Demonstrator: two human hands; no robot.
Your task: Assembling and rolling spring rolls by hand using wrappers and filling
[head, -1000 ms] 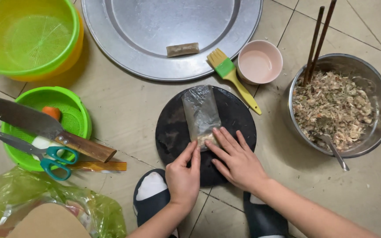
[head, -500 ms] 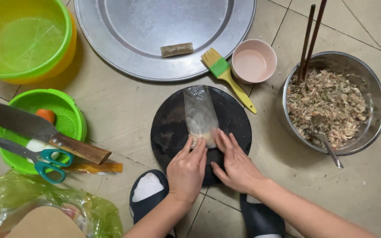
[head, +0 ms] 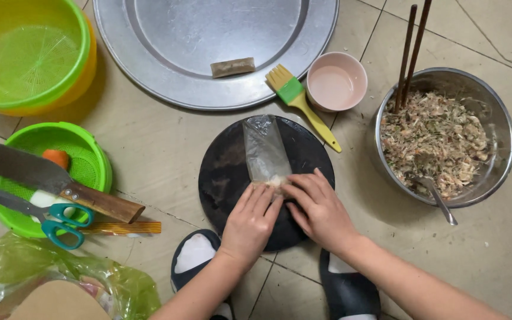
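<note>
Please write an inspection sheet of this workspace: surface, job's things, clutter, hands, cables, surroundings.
Surface: beige tiled floor; work is done on a round black board.
Job's things: translucent wrapper lies on the board, its near end being rolled around filling; one finished roll on the large metal tray; steel bowl of shredded filling with spoon and chopsticks; pink bowl; green and yellow brush.
Clutter: green basket carrying a knife and scissors; green colander; plastic bag.
Hands: left hand and right hand both press the wrapper's near end.
Cables: nothing seen.
Surroundings: two dark slippers at the board's near edge.
</note>
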